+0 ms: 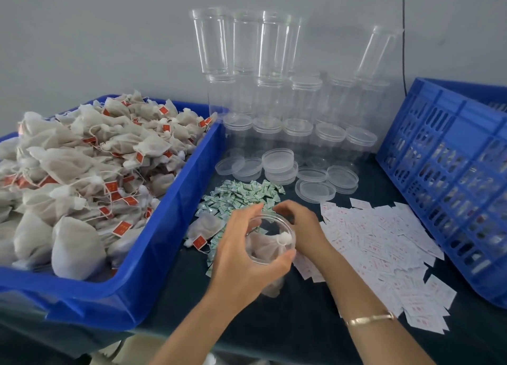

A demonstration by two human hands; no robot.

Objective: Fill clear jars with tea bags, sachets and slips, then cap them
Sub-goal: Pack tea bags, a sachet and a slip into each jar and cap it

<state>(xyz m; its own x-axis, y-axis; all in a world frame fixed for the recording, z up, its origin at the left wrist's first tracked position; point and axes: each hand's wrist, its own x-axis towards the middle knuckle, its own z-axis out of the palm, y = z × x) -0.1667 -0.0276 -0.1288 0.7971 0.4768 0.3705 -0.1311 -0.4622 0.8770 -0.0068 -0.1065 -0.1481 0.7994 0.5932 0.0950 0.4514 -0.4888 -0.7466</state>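
Jar-filling station, head view. The left hand (pixel 241 257) grips the open jar (pixel 270 286) from its left side, fingers and thumb curled round the rim. The jar stands on the dark table (pixel 301 323), directly between the two hands, and holds tea bags (pixel 264 245). The right hand (pixel 299 224) is at the jar's far right rim with bent fingers; whether it pinches anything cannot be told. A gold bracelet (pixel 370 319) is on the right wrist. Just behind the jar lies a heap of green sachets (pixel 241 197), and a loose bag (pixel 204 227) lies to its left. White slips (pixel 384 244) are spread to the right. A blue tub (pixel 170 205) at left is piled with bags. Lids (pixel 279 161) and stacked empty jars (pixel 274 104) stand by the wall, and a blue crate (pixel 452 178) is at far right.
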